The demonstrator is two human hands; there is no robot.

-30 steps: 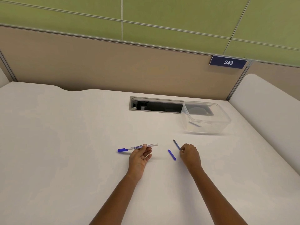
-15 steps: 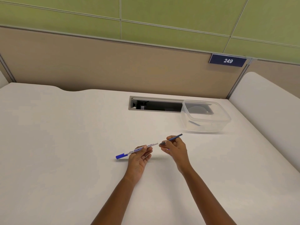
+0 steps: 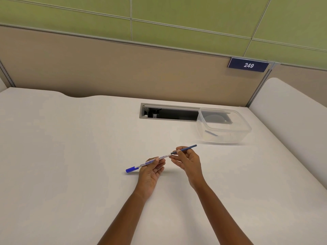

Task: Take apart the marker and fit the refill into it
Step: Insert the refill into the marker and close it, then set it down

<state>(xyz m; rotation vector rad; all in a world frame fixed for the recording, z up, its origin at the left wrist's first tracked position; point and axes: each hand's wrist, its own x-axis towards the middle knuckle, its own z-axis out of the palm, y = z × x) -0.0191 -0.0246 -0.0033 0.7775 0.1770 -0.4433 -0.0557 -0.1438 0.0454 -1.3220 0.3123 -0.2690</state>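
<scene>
Above a white surface (image 3: 70, 156), a person's left hand (image 3: 150, 174) pinches the white-barrelled whiteboard marker with a blue cap (image 3: 148, 163), holding it tilted, cap end low to the left and open end raised to the right. The right hand (image 3: 187, 161) grips a thin dark-blue refill rod (image 3: 187, 148) between thumb and fingertips, its near end meeting the marker's open end so that the two parts lie in one line; how far the rod has entered the barrel cannot be told. Both forearms reach in from the bottom edge. Well beyond the hands, a clear plastic lidless container (image 3: 224, 128) stands beside a dark rectangular cable slot (image 3: 169, 114). A dark-blue plate reading 249 (image 3: 248, 65) hangs on the beige partition behind.
</scene>
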